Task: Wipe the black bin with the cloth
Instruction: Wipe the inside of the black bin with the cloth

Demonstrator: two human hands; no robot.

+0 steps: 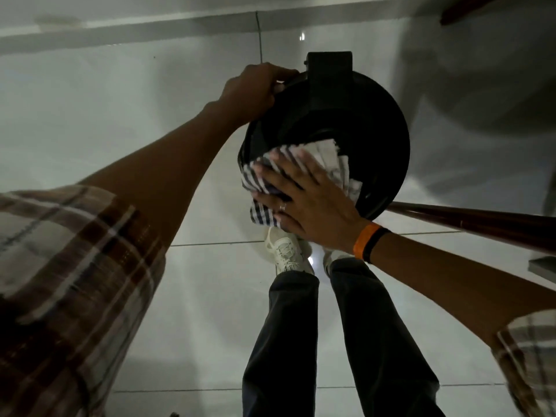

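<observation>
Left hand (255, 85) gripping black bin (376, 130) rim, right hand (307, 197) flat on cloth (328, 158) (checked), w/ fingers spread

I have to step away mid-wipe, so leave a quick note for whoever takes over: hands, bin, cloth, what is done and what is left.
Left hand: gripping the far-left rim of the black bin, steadying it.
Right hand: flat, fingers spread, pressing the checked cloth against the bin's near side; cloth bunches out past the fingers.
Bin is held up over the tiled floor, above the person's shoes.
Done: wiping is under way on the near side. How much is already clean cannot be told.
Left: probably work the cloth around the remaining surface.
</observation>
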